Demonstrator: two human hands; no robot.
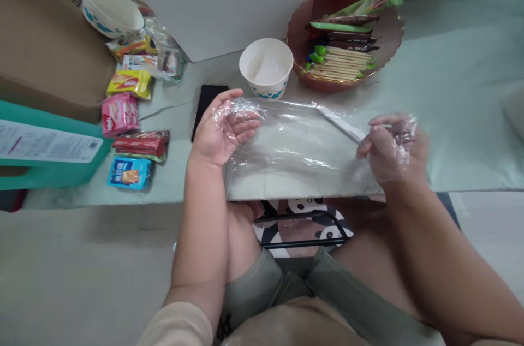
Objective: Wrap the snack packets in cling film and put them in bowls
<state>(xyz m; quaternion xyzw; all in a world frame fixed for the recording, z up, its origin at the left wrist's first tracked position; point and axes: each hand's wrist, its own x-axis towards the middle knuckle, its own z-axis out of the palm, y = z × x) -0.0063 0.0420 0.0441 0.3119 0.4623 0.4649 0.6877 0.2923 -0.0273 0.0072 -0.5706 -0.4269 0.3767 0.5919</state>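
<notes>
A clear plastic bag [282,144] stretches across the cloth-covered table between my two hands. My left hand [221,127] has its palm turned up and its fingers curled, with the bag's crumpled edge between thumb and fingers. At the other end, my right hand [395,147] is closed on the plastic, slightly blurred, with film bunched over its fingers. A slim white tool, perhaps a cutter [341,123], lies near the right fingers, by the bag's far edge. Just beyond the bag stands a white paper bowl [266,67] with a blue pattern.
A dark phone [207,106] lies beside my left hand. Wrapped snacks [129,84] line the left, near another paper bowl [110,7], a cardboard box [49,46] and a green container [53,144]. A reddish basket [388,43] holds stick snacks. A white box [229,2] stands behind.
</notes>
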